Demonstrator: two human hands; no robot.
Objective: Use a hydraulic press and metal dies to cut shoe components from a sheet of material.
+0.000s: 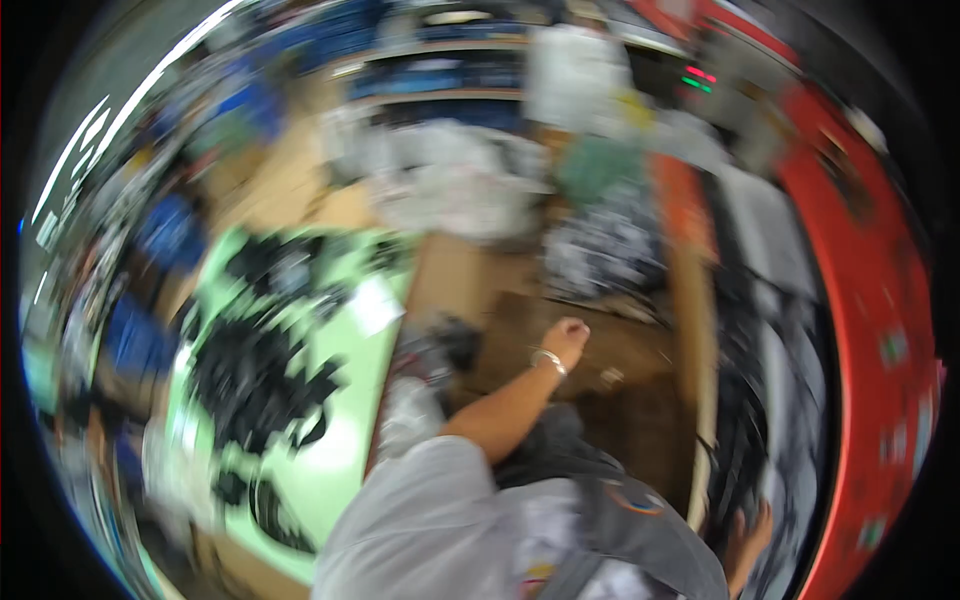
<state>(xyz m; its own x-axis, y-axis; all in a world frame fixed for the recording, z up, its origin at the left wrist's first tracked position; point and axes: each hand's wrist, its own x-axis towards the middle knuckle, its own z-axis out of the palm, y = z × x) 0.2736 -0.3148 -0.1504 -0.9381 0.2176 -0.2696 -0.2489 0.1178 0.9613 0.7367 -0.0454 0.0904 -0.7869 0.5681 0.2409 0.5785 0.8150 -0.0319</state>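
Okay, quick: my left hand [568, 342] hangs over the brown floor [625, 425], fingers loosely curled, nothing visible in them; too blurred to tell if they're fully clenched. My right hand [752, 540] is right by the long, shiny black sheet-like material [738, 425] on the pale grey bed beside the long red machine body [860, 270]; can't tell whether those fingers grip or just touch. Best handling, I'd judge: right palm light, fingertips near the material's edge, no dragging or creasing; left arm clear of the light-wood rail [697, 340]. Loose black cut pieces [245, 380] lie well apart on the pale green tabletop [345, 410], better left undisturbed.
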